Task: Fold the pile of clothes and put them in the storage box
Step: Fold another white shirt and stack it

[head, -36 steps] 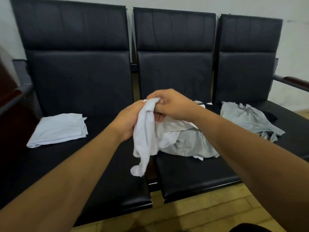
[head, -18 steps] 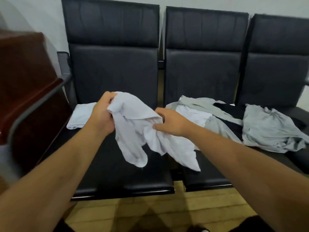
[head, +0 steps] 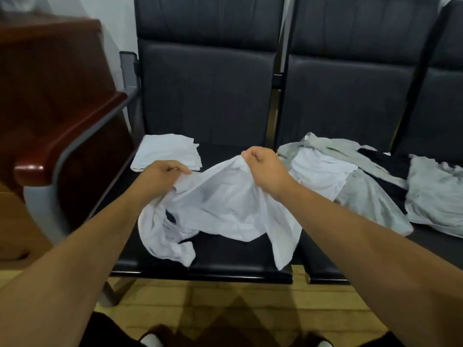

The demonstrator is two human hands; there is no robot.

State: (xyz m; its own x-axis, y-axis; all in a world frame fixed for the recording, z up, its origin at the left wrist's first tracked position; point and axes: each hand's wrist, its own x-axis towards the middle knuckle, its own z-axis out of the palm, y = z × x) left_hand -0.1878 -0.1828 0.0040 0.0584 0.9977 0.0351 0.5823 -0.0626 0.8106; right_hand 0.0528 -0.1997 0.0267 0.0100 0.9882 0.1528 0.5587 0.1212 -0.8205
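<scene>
A white shirt (head: pixel 225 209) hangs spread between my hands over the left seat of a black bench (head: pixel 225 256). My left hand (head: pixel 162 175) pinches its left edge, and my right hand (head: pixel 263 166) grips a bunched part of its top edge. The shirt's lower part droops onto the seat cushion. A folded white garment (head: pixel 166 151) lies at the back of that same seat. A loose pile of grey, white and black clothes (head: pixel 363 181) covers the seat to the right. No storage box is in view.
A dark red wooden armrest (head: pixel 70 141) on a grey metal frame stands at the left end of the bench. The bench backrests rise behind the seats. A yellowish tiled floor (head: pixel 225 301) lies below the bench front.
My view has swung left. My hands have carried the white shirt from the pile over to the left seat and moved apart, spreading it open.
</scene>
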